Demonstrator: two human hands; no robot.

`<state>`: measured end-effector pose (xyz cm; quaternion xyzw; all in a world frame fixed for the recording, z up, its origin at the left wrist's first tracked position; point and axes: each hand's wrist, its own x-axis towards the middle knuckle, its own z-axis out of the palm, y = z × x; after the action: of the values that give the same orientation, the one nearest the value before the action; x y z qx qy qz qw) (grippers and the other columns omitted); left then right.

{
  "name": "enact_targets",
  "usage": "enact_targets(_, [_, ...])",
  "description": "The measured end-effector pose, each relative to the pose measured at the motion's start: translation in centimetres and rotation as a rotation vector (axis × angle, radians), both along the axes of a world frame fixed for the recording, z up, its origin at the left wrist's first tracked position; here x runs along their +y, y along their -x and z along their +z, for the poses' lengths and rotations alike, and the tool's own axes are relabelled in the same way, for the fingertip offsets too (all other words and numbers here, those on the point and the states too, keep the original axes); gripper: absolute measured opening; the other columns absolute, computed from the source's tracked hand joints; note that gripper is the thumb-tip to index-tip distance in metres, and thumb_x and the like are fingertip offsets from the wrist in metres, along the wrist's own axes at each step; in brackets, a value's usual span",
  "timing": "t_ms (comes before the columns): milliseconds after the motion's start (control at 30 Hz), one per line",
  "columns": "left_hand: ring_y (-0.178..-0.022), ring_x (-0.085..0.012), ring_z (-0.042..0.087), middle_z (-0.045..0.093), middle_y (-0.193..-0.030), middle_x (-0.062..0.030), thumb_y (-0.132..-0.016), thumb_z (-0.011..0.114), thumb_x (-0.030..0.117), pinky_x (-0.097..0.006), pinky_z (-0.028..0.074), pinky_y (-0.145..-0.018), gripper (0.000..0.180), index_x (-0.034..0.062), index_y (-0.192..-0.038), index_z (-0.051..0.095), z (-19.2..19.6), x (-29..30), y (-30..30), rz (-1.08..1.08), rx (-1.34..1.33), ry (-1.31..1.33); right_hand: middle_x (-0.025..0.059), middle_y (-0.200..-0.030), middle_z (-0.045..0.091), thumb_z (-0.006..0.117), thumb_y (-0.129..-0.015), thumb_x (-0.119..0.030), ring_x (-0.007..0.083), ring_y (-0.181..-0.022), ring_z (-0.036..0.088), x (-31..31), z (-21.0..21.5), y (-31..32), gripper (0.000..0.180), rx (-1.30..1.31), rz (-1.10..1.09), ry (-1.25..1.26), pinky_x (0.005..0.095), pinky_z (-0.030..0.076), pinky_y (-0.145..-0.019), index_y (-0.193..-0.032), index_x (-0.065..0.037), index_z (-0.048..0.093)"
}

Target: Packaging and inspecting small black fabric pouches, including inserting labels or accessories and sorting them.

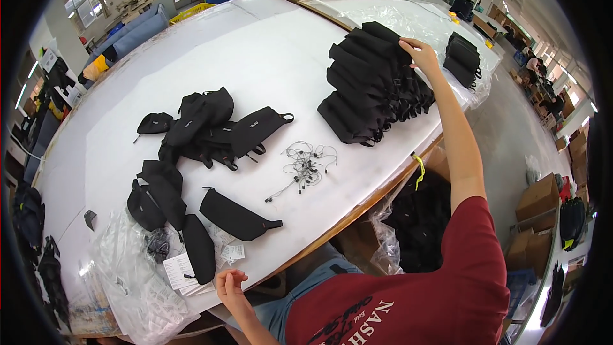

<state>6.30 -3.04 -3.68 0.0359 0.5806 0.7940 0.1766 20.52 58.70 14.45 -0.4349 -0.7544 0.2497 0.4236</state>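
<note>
Right hand [421,54] at full arm's reach, fingers curled on the stacked black pouches [373,83]; left hand [230,283] loosely curled at table edge [306,252].

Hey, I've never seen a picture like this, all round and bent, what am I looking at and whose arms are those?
The one picture comes from a wide fisheye camera worn on a person's head, looking down, so straight edges bend. Both arms are that person's own. The right hand reaches out and touches a tall stack of black bags. The left hand rests open at the edge of the white table, near paper tags. Loose black bags, a tangle of thin cords and clear plastic wrap also lie there. Neither hand grips anything.
</note>
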Motion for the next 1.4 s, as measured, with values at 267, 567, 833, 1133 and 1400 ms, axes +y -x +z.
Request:
enact_targets(267, [-0.072, -0.0136, 0.054, 0.057, -0.079, -0.0065, -0.092, 0.048, 0.010, -0.027, 0.046, -0.070, 0.013, 0.0007, -0.087, 0.055, -0.2, -1.2, 1.2, 0.044, 0.114, 0.048, 0.0117, -0.107, 0.065, 0.056, -0.089, -0.036, 0.0224, -0.086, 0.062, 0.4, -0.5, -2.8, 0.030, -0.188, -0.057, -0.288, 0.0332, 0.048, -0.080, -0.112, -0.019, 0.068])
enact_targets(567, [-0.107, -0.0323, 0.045, 0.051, -0.112, -0.0154, -0.087, 0.061, 0.023, -0.042, 0.034, -0.094, 0.036, 0.0007, -0.113, 0.052, -1.8, -5.4, 6.4, 0.283, 0.752, 1.223, 0.0018, -0.072, 0.061, 0.069, -0.081, -0.015, 0.0082, -0.066, 0.055, -17.2, -5.7, 2.7, 0.012, -0.336, 0.623, -0.152, 0.0232, 0.044, -0.061, -0.088, -0.005, 0.067])
enact_targets(833, [-0.118, -0.0361, 0.039, 0.045, -0.126, -0.0172, -0.088, 0.060, 0.034, -0.046, 0.029, -0.101, 0.048, 0.0012, -0.121, 0.049, -3.3, -7.3, 7.3, 0.297, 0.667, 1.187, 0.0081, -0.075, 0.061, 0.066, -0.075, -0.017, 0.0279, -0.075, 0.060, -20.4, -19.6, 3.2, 0.021, -0.679, 0.541, 0.142, 0.0384, 0.046, -0.065, -0.091, -0.010, 0.055])
enact_targets(1133, [-0.125, -0.0384, 0.033, 0.039, -0.134, -0.0199, -0.085, 0.061, 0.044, -0.049, 0.026, -0.104, 0.065, 0.0021, -0.133, 0.042, -6.0, -10.8, 8.9, 0.319, 0.668, 1.419, 0.0098, -0.076, 0.063, 0.065, -0.080, -0.021, 0.0286, -0.074, 0.061, -21.3, -20.1, 3.5, 0.015, -0.618, 0.412, 0.081, 0.0388, 0.047, -0.066, -0.086, -0.009, 0.058])
enact_targets(1400, [-0.104, -0.0351, 0.046, 0.049, -0.110, -0.0187, -0.071, 0.076, 0.039, -0.046, 0.036, -0.090, 0.068, -0.0013, -0.119, 0.049, -5.3, -11.9, 11.1, 0.400, 0.575, 1.419, 0.0103, -0.083, 0.062, 0.062, -0.083, -0.013, 0.0249, -0.071, 0.062, -18.2, -21.9, 4.2, 0.010, -0.380, 0.344, -0.002, 0.0350, 0.048, -0.064, -0.085, -0.005, 0.056])
